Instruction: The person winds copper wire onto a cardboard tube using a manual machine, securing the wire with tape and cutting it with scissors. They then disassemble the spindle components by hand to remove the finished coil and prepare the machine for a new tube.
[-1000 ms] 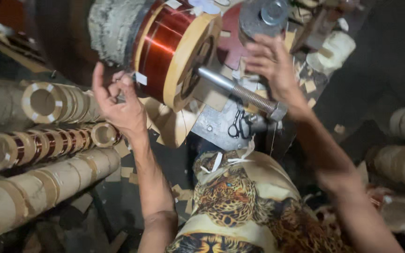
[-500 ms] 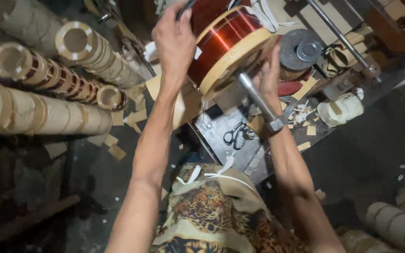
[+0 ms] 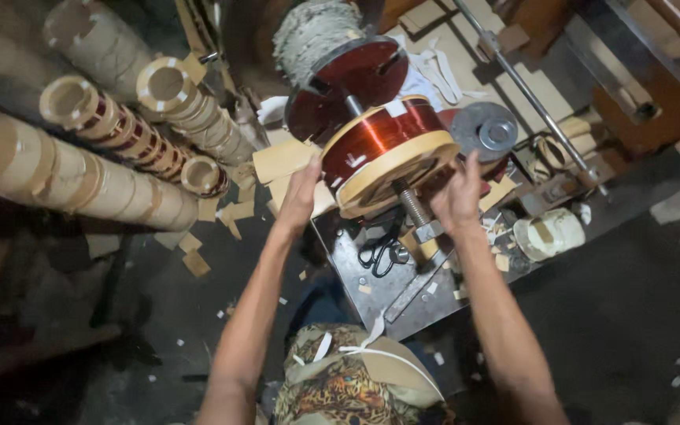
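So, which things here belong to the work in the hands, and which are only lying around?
In the work:
- left hand and right hand, both on the copper coil
- threaded shaft through the coil

Lying about:
- black scissors on the metal plate
- cardboard tubes stacked at the left
- roll of pale tape
- cardboard scraps on the floor

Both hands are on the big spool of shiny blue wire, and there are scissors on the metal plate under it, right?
Not quite: the wire on the spool is copper-red, not blue, as the head view shows. The left hand and right hand are on it, and scissors lie on the metal plate below.
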